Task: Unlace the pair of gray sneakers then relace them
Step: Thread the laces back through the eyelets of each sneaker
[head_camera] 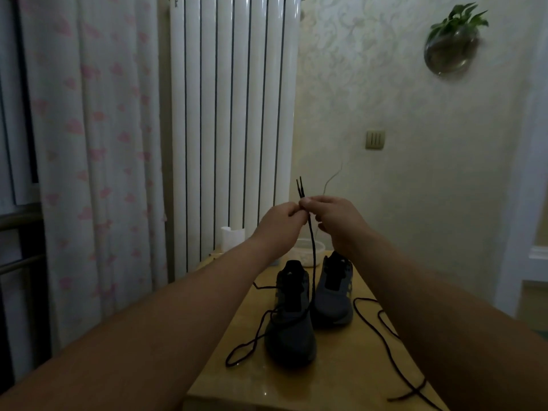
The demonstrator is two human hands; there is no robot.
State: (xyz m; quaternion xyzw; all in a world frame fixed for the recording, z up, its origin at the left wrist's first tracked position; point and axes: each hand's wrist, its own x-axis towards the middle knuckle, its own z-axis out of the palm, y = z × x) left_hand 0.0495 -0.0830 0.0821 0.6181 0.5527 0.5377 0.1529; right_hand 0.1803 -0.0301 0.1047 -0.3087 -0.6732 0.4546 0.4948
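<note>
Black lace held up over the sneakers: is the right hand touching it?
Touching. The head view shows the right hand pinching the black lace just below its two tips, the left hand pinching it too.

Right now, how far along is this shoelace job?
Done: the nearer sneaker and farther sneaker look unlaced, and a loose lace lies on the table. In hand: the left hand and right hand pinch together the two tips of the raised lace, whose length drapes over the nearer sneaker. Left: seemingly all the relacing of both.
</note>
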